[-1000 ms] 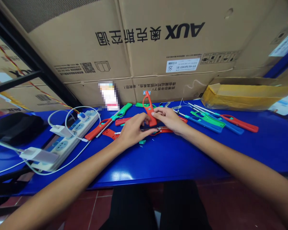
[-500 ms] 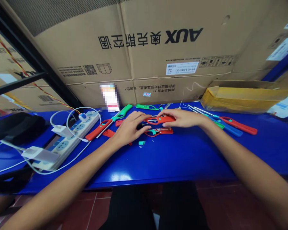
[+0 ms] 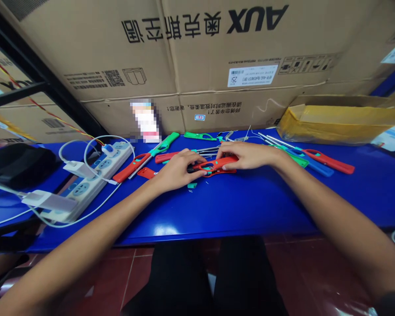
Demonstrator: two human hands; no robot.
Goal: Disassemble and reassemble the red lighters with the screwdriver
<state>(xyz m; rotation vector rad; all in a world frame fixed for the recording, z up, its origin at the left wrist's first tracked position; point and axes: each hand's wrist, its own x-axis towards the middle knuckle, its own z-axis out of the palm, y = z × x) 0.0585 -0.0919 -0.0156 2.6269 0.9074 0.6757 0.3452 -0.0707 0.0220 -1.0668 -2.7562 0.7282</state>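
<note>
A red lighter shell half [image 3: 228,162] lies over another red lighter half with its inner parts, just above the blue tabletop. My right hand [image 3: 246,155] grips the shell's right end between thumb and fingers. At the left end, my left hand [image 3: 181,170] is closed, its thumb and fingers pinching the red lighter's front, where a dark piece shows. A small teal cap [image 3: 192,185] and tiny pins lie in front. Behind the left hand is another red lighter [image 3: 166,156] with metal rods.
A white power strip [image 3: 95,177] with cables stands left. Red and green lighters [image 3: 164,145] lie beside it. Blue, green and red lighters [image 3: 331,161] lie right, before a yellow-taped box [image 3: 342,120]. A phone [image 3: 146,122] leans on the cardboard behind.
The upper red shell has come down over the opened red lighter, which showed separately in front before. Both hands moved with it, and the view has shifted slightly.
</note>
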